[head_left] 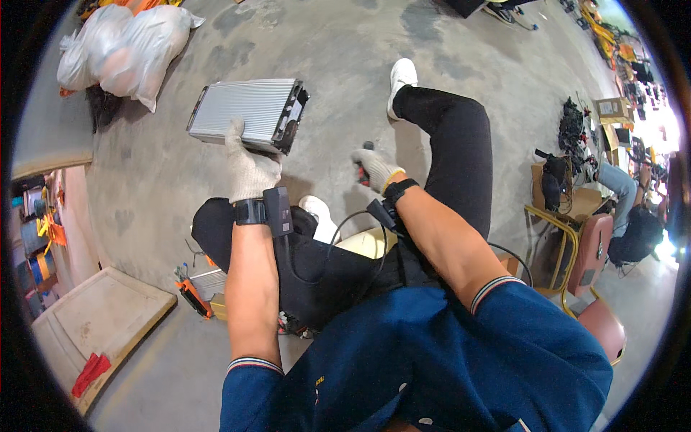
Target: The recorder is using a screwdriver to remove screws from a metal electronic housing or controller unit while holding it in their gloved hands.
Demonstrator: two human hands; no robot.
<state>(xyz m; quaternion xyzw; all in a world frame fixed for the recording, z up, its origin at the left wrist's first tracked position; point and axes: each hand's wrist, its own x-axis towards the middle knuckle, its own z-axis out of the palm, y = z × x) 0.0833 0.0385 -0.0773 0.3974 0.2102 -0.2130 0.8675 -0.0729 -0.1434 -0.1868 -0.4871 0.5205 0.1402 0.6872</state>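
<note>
In my gloved left hand (252,167) I grip a silver ribbed metal box (245,108) by its near edge, thumb on the ribbed top. The box is held tilted over the concrete floor, and its right end shows a black end plate with sockets or openings. My gloved right hand (378,170) is closed around a small red-and-black hand tool (363,175), to the right of the box and apart from it. The tool's working end cannot be made out. Black bands with a small box and a cable are on my wrists.
White plastic sacks (133,54) lie at the far left. A wooden board (108,317) with a red cloth (91,374) is at the near left. On the right stand a pink chair (592,252), cardboard boxes (612,110) and a seated person (637,223). My bent legs (457,151) flank the work.
</note>
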